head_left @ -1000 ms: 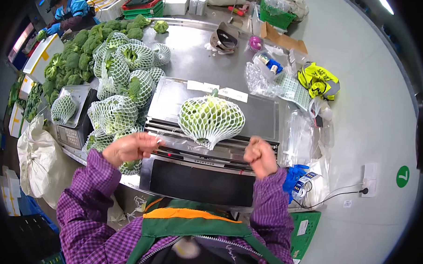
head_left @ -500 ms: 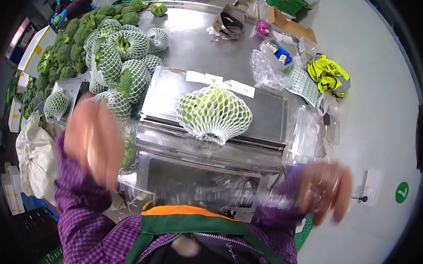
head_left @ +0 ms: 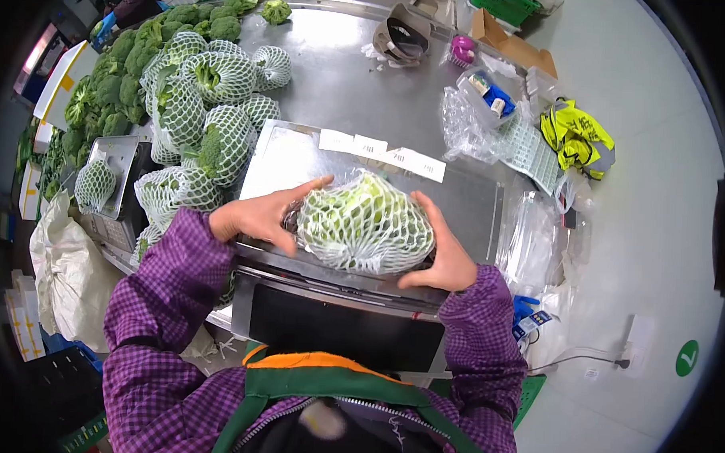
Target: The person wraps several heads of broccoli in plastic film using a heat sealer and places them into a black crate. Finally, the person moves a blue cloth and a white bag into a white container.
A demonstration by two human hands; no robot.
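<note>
The netted broccoli point(head_left: 366, 224) is cupped at its sides by the half-open left hand point(head_left: 259, 216) and right hand point(head_left: 445, 257), near the front edge of the bench point(head_left: 343, 90). It is judged firm and lumpy, and the net is thought to stop slipping.

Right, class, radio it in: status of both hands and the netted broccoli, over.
Left hand and right hand clasp the netted broccoli from both sides. It rests on the steel machine top. Nothing in the way.

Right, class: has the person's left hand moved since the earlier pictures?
Yes. The left hand moved forward, from the front edge of the machine onto its top plate, and now cups the netted broccoli.
</note>
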